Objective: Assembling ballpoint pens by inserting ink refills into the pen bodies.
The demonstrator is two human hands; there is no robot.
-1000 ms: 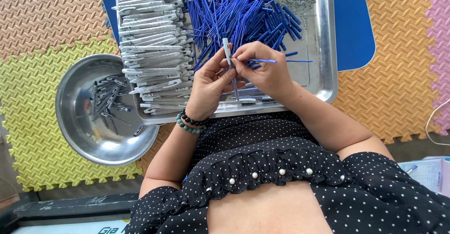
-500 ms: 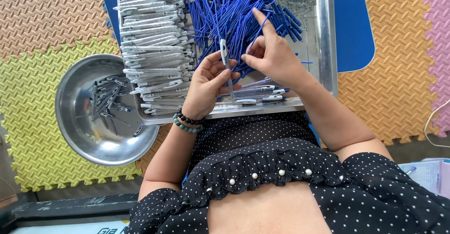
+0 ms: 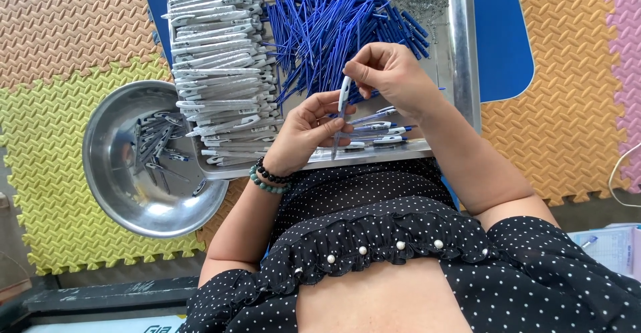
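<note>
**Pen barrel pinched between both your hands above the tray**

Head view: the top edge cuts off the rectangular steel tray point(image 3: 464, 53), so the heap of thin blue plastic refills point(image 3: 334, 19) and the stack of pale grey pen barrels point(image 3: 217, 59) run out of sight. Small dark parts in the round steel bowl point(image 3: 120, 193) are hard to make out.

Your left hand point(image 3: 307, 133) and right hand point(image 3: 390, 76) hold one slim pale grey pen barrel point(image 3: 342, 109) nearly upright over the tray's near edge. Left fingers close around its lower half; right fingertips pinch its top.
</note>
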